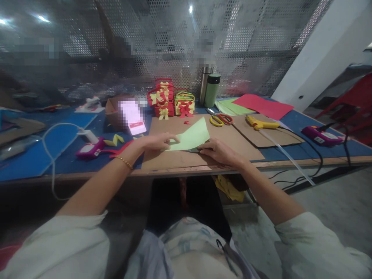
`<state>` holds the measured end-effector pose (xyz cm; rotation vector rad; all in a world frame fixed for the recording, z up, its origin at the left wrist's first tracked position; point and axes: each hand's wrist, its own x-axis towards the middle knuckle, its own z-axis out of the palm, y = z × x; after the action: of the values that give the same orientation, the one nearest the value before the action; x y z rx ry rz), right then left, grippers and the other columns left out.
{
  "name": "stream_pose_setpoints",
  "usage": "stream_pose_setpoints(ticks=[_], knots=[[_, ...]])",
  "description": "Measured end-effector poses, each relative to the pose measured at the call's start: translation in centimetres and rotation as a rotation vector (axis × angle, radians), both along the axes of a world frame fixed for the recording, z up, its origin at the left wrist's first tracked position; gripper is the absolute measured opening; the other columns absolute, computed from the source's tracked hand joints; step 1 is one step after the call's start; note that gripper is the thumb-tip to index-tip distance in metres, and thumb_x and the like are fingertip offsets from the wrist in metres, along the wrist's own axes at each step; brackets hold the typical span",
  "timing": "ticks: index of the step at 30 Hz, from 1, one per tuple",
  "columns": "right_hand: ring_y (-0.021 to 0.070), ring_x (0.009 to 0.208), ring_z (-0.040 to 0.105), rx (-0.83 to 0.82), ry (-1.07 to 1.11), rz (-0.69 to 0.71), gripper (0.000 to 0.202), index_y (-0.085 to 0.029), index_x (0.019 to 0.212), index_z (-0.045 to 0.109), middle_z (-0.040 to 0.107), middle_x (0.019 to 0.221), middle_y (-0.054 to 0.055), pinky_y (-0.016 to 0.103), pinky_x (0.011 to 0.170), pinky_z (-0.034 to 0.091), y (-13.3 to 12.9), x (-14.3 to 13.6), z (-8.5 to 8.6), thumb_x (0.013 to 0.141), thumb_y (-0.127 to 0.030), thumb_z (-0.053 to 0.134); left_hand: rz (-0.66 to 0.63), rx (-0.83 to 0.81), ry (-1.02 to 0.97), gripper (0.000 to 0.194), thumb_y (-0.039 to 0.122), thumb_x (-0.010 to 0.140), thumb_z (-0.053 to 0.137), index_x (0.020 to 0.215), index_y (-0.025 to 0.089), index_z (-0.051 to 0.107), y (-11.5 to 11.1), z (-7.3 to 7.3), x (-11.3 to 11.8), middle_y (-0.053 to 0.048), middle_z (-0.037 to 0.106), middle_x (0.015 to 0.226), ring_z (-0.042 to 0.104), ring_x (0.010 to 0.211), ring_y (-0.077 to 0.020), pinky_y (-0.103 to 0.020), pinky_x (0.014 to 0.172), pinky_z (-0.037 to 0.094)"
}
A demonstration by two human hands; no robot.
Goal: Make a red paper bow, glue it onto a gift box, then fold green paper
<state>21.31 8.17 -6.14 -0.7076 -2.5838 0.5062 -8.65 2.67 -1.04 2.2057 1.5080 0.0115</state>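
Fingers of the left hand [158,142] lie loosely spread on the left end of a light green sheet of paper [190,135], with the palm facing down and the forearm slanting in over the front edge of the desk [69,167]. The index finger reaches over the paper and the thumb sits apart, near the front edge; whether any paper is pinched between them, I cannot tell.

The sheet is over a flat piece of cardboard [162,161], between the two hands, its far right corner seeming to rise off the surface. It should handle as very light and thin, springy rather than limp, easily creased or torn and apt to slide over the cardboard unless weighted. A flat fingertip pressure on the left end would steady it, while a light pinch at an edge would suit lifting; squeezing the middle would likely leave a dent.

At the front right edge, a dark thin object, too small to identify, shows beside the paper. There the right hand [216,150] rests low, knuckles bent and fingers curled inward; what they grip is hidden.
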Motion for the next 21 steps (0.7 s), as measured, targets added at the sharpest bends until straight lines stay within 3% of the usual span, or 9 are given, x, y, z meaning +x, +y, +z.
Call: stream_pose_setpoints(ticks=[10,16,21], knots=[[0.0224,0.090,0.065,0.012,-0.028,0.001,0.024,-0.021,0.110,0.081,0.074,0.100,0.010,0.030,0.077,0.044,-0.3,-1.0,0.3,0.096,-0.022,0.062,-0.019,-0.004,0.056,0.057,0.029,0.085,0.051,0.142,0.022,0.054,0.2,0.2,-0.1,-0.007,0.060,0.102,0.052,0.084,-0.0196,-0.029,0.079,0.042],[0.0222,0.090,0.065,-0.006,0.004,0.024,0.021,-0.021,0.105,0.082,0.075,0.094,0.009,0.029,0.076,0.044,-0.3,-0.7,0.2,0.094,-0.020,0.064,-0.005,-0.011,0.055,0.057,0.029,0.086,0.051,0.142,0.021,0.054,0.1,0.1,-0.1,-0.008,0.059,0.110,0.053,0.089,-0.0205,-0.029,0.082,0.042],[0.0217,0.091,0.064,0.011,-0.020,-0.003,0.025,-0.022,0.113,0.080,0.073,0.102,0.010,0.029,0.076,0.044,-0.5,-1.4,0.1,0.096,-0.023,0.062,-0.003,-0.022,0.060,0.059,0.027,0.087,0.050,0.146,0.023,0.052,-0.1,0.5,0.1,-0.010,0.060,0.124,0.053,0.093,-0.0203,-0.029,0.086,0.041]])
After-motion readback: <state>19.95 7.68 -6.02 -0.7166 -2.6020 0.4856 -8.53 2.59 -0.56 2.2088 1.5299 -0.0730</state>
